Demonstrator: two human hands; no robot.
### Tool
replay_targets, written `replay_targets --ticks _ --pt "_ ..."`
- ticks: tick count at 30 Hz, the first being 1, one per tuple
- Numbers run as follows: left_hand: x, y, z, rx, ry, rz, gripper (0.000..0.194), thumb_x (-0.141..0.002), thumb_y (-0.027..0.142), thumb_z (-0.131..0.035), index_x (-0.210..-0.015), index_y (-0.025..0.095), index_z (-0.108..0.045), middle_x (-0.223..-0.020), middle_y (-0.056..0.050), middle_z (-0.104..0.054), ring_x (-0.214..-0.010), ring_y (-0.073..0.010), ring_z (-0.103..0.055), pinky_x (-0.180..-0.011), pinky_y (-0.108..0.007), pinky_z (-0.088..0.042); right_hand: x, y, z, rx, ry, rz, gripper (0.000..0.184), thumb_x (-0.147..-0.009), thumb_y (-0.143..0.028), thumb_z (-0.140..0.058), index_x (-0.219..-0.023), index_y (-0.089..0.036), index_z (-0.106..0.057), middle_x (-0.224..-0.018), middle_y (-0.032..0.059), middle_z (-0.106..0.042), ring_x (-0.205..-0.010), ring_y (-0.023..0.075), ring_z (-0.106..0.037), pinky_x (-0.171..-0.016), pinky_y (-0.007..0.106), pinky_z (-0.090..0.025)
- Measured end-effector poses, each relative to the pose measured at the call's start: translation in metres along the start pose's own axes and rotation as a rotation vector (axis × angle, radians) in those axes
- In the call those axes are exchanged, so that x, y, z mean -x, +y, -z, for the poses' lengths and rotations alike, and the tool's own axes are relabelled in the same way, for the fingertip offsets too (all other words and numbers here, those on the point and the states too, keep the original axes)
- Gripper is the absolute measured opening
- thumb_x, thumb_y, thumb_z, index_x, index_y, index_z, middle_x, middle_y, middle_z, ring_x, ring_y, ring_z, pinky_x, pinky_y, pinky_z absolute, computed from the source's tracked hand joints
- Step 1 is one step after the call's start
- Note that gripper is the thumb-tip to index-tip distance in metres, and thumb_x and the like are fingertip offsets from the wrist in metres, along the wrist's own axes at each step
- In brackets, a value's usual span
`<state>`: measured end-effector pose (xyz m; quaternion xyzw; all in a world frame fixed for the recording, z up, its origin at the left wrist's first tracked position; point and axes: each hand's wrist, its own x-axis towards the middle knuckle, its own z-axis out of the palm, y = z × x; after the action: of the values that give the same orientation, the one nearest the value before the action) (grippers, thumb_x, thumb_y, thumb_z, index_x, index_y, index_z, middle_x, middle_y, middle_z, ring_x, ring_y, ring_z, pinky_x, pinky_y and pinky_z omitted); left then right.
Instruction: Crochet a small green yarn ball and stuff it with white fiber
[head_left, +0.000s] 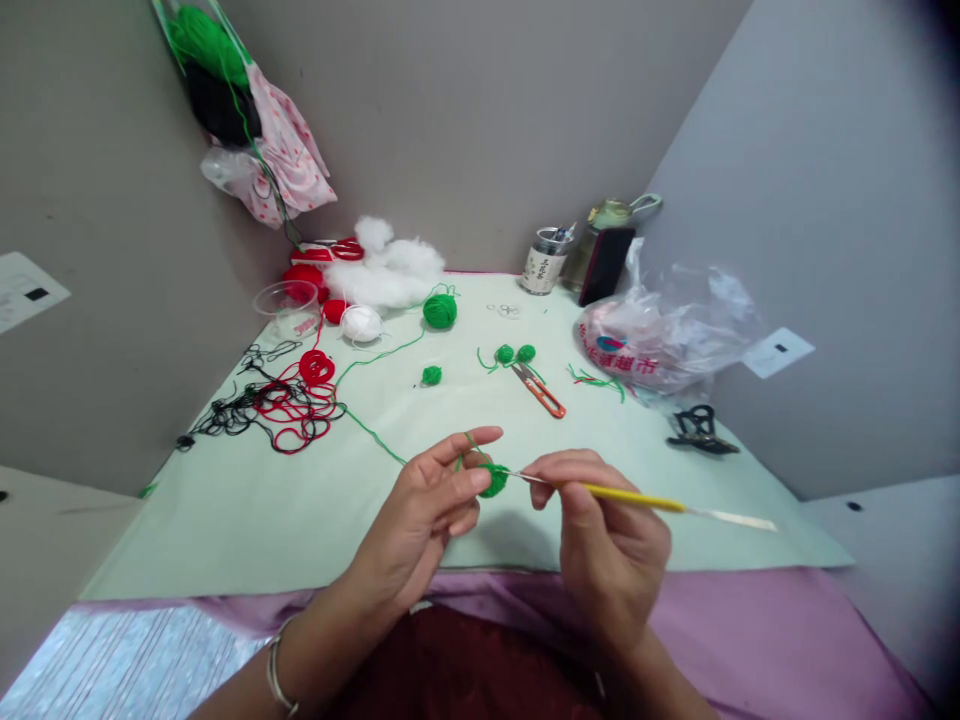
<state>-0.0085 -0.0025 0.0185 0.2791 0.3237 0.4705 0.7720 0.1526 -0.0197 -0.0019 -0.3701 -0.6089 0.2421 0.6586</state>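
Note:
My left hand (pixel 431 500) pinches a small round green crochet piece (pixel 493 481) between thumb and fingers, with green yarn looped over its raised index finger. My right hand (pixel 607 525) grips a crochet hook (pixel 637 496) with a yellow handle, its thin metal tip touching the green piece's right edge. From the left hand a green strand (pixel 371 432) runs back across the table to a green yarn ball (pixel 439 311). Beyond the hands lie a smaller green ball (pixel 431 375), two small green crocheted balls (pixel 516 354) and orange thread snips (pixel 541 392).
Tangled black and red yarn (pixel 289 405) covers the table's left side. White stuffing (pixel 390 272), a white yarn ball (pixel 361 323) and a clear cup (pixel 289 308) stand behind it. At right are a plastic bag (pixel 667 330), black hair clip (pixel 701 430), phone (pixel 606 266) and pen tin (pixel 545 262).

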Motion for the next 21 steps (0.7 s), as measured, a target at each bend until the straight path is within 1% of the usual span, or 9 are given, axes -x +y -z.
replay_targets --ticks 3,5,8,10,12,14,16,18,21 --pt "0.001 -0.002 0.000 -0.128 -0.006 -0.085 0.041 -0.078 0.027 -0.087 -0.118 0.025 -0.079 -0.089 0.001 -0.058 -0.056 -0.0025 -0.038 -0.047 -0.016 -0.029 -0.005 -0.001 -0.004 -0.101 -0.054 -0.062 0.020 -0.102 -0.016 -0.058 -0.100 -0.024 -0.076 -0.091 0.0047 -0.074 -0.079 0.0179 -0.068 -0.066 0.031 -0.057" --pt "0.003 -0.006 -0.001 -0.212 0.008 -0.134 0.039 -0.080 0.027 -0.086 -0.119 0.026 -0.079 -0.087 0.002 -0.059 -0.058 -0.0034 -0.039 -0.050 -0.016 -0.034 -0.004 0.000 -0.006 -0.025 -0.090 -0.015 0.020 -0.101 -0.014 -0.060 -0.104 -0.025 -0.077 -0.094 0.0053 -0.076 -0.088 0.0197 -0.071 -0.073 0.033 -0.059" --pt "0.003 -0.009 -0.003 -0.211 0.064 -0.191 0.044 -0.079 0.027 -0.087 -0.122 0.026 -0.077 -0.086 0.003 -0.061 -0.062 -0.0057 -0.042 -0.056 -0.017 -0.041 0.002 0.001 -0.007 0.175 -0.085 0.107 0.028 -0.099 -0.008 -0.061 -0.113 -0.027 -0.076 -0.098 0.0056 -0.077 -0.088 0.0196 -0.072 -0.074 0.034 -0.060" --pt "0.002 -0.009 -0.003 -0.125 0.065 -0.144 0.048 -0.078 0.028 -0.088 -0.124 0.024 -0.076 -0.084 0.003 -0.061 -0.061 -0.0057 -0.041 -0.055 -0.018 -0.041 0.006 0.001 -0.005 0.337 -0.113 0.226 0.034 -0.096 -0.007 -0.064 -0.119 -0.029 -0.077 -0.105 0.0070 -0.077 -0.090 0.0205 -0.073 -0.074 0.034 -0.061" --pt "0.001 -0.007 -0.003 -0.016 0.028 -0.026 0.045 -0.079 0.026 -0.086 -0.123 0.021 -0.076 -0.077 0.005 -0.057 -0.053 -0.0028 -0.031 -0.052 -0.017 -0.037 0.006 0.001 -0.002 0.396 -0.132 0.279 0.037 -0.095 -0.006 -0.065 -0.121 -0.030 -0.077 -0.109 0.0076 -0.077 -0.093 0.0215 -0.073 -0.075 0.035 -0.061" --pt "-0.001 -0.004 -0.002 0.069 0.001 0.060 0.040 -0.080 0.023 -0.085 -0.119 0.019 -0.078 -0.073 0.007 -0.050 -0.049 -0.0005 -0.020 -0.050 -0.017 -0.035 0.004 0.001 0.000 0.287 -0.072 0.187 0.033 -0.097 -0.007 -0.062 -0.117 -0.028 -0.077 -0.101 0.0067 -0.077 -0.087 0.0208 -0.072 -0.073 0.035 -0.060" --pt "-0.002 -0.002 -0.001 0.092 0.007 0.040 0.036 -0.080 0.021 -0.085 -0.115 0.018 -0.080 -0.076 0.007 -0.051 -0.048 0.0011 -0.020 -0.051 -0.016 -0.036 0.000 0.000 0.000 0.095 0.011 0.027 0.025 -0.100 -0.011 -0.059 -0.107 -0.026 -0.078 -0.090 0.0050 -0.075 -0.075 0.0182 -0.068 -0.066 0.033 -0.057" --pt "-0.001 -0.002 -0.002 0.034 0.024 -0.029 0.035 -0.079 0.021 -0.086 -0.114 0.019 -0.080 -0.082 0.005 -0.056 -0.049 0.0015 -0.030 -0.053 -0.016 -0.038 -0.004 0.000 -0.001 -0.056 0.011 -0.078 0.020 -0.102 -0.017 -0.060 -0.100 -0.024 -0.078 -0.087 0.0045 -0.073 -0.070 0.0166 -0.065 -0.062 0.031 -0.055" --pt "0.001 -0.005 -0.003 -0.103 0.012 -0.105 0.037 -0.082 0.024 -0.085 -0.118 0.023 -0.078 -0.085 0.003 -0.061 -0.057 -0.0024 -0.050 -0.061 -0.019 -0.044 -0.005 0.002 -0.004 -0.107 -0.045 -0.126 0.015 -0.100 -0.022 -0.064 -0.098 -0.024 -0.079 -0.089 0.0045 -0.075 -0.074 0.0166 -0.065 -0.066 0.031 -0.056"
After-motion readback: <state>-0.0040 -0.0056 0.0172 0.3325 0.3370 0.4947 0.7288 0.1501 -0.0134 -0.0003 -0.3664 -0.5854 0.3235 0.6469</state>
